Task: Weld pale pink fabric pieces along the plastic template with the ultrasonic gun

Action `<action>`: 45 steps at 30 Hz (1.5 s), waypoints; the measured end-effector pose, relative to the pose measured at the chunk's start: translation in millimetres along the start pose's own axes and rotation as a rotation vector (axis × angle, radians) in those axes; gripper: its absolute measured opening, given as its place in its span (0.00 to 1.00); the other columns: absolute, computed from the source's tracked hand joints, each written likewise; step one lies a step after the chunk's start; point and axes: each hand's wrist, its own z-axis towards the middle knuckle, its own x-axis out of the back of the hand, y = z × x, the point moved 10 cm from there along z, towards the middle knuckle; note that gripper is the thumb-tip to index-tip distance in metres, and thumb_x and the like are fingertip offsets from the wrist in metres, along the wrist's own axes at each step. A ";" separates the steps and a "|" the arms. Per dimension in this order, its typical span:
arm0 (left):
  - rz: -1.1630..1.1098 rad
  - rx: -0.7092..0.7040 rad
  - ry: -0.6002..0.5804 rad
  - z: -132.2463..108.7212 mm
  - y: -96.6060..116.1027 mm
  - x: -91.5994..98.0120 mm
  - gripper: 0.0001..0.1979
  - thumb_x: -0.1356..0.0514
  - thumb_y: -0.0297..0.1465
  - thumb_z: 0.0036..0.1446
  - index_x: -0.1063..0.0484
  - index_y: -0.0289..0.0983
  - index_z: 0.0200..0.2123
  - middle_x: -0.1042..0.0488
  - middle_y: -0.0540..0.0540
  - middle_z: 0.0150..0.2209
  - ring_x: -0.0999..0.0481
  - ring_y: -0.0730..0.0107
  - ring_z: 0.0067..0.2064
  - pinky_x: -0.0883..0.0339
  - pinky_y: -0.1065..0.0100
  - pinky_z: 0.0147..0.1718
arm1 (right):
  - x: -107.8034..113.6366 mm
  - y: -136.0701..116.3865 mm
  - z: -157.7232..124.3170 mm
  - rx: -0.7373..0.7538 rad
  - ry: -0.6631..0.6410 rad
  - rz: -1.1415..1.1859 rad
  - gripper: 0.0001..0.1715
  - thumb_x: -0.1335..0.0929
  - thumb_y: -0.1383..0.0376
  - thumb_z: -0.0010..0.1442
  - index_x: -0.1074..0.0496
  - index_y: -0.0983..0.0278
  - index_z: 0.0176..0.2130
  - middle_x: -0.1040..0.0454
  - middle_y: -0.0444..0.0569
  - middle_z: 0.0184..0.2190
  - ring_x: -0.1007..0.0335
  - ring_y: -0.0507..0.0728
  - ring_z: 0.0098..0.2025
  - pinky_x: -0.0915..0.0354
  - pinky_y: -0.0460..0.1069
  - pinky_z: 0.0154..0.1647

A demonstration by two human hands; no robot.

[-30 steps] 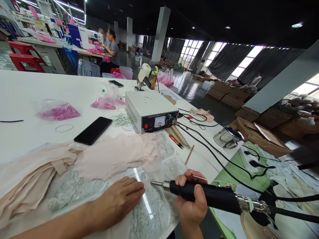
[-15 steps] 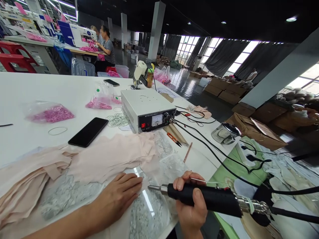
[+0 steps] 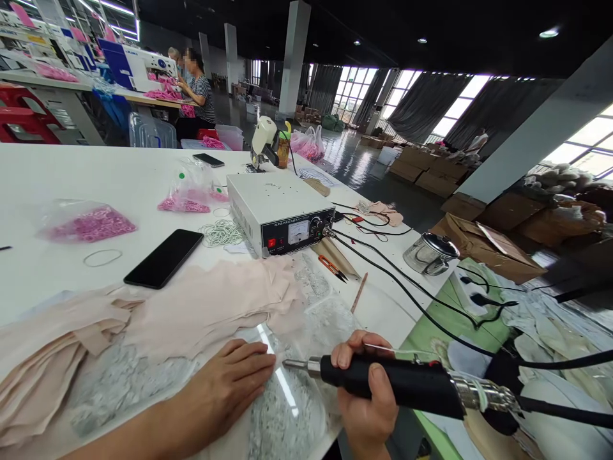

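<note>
My left hand (image 3: 230,383) lies flat, fingers together and stretched out, on white lace (image 3: 287,409) under a clear sheet at the table's near edge. My right hand (image 3: 366,393) is wrapped round a black handheld welding tool (image 3: 397,382), its metal tip (image 3: 294,364) pointing left just past my left fingertips. A thin white ring shows against my right fingers. Pale pink fabric pieces (image 3: 211,306) lie piled behind my left hand. The tool's black cable (image 3: 397,287) runs back to a white control box (image 3: 278,211).
A black phone (image 3: 163,257), bags of pink rings (image 3: 89,223), loose white rings (image 3: 220,233), orange snips (image 3: 332,267) and a steel pot (image 3: 428,252) sit on the white table (image 3: 96,179). Cardboard boxes stand at the right. People work at a sewing table (image 3: 158,99) far back.
The view has shifted slightly left and down. Both hands stay in nearly the same pose, the tool tip still close to my left fingertips.
</note>
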 end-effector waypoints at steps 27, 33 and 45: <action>0.051 -0.162 -0.019 18.1 27.1 26.9 0.14 0.49 0.19 0.72 0.26 0.32 0.52 0.18 0.40 0.48 0.22 0.59 0.54 0.36 0.59 0.56 | 1.2 -2.3 2.0 -0.004 -0.006 -0.040 0.09 0.29 0.57 0.60 0.24 0.59 0.39 0.29 0.43 0.32 0.32 0.51 0.23 0.33 0.50 0.26; 0.058 -0.170 -0.047 20.8 28.7 26.7 0.15 0.51 0.20 0.74 0.26 0.32 0.51 0.18 0.41 0.47 0.21 0.61 0.48 0.35 0.59 0.54 | 1.6 -3.0 2.8 0.019 -0.014 -0.057 0.10 0.31 0.58 0.61 0.25 0.60 0.39 0.29 0.44 0.32 0.32 0.52 0.22 0.34 0.50 0.25; 0.058 -0.161 -0.078 24.5 29.4 22.7 0.18 0.56 0.19 0.74 0.28 0.34 0.51 0.19 0.41 0.43 0.21 0.61 0.45 0.34 0.58 0.53 | -7.6 -8.0 1.0 0.027 -0.006 -0.059 0.10 0.30 0.56 0.60 0.24 0.60 0.38 0.30 0.43 0.31 0.32 0.51 0.22 0.32 0.49 0.24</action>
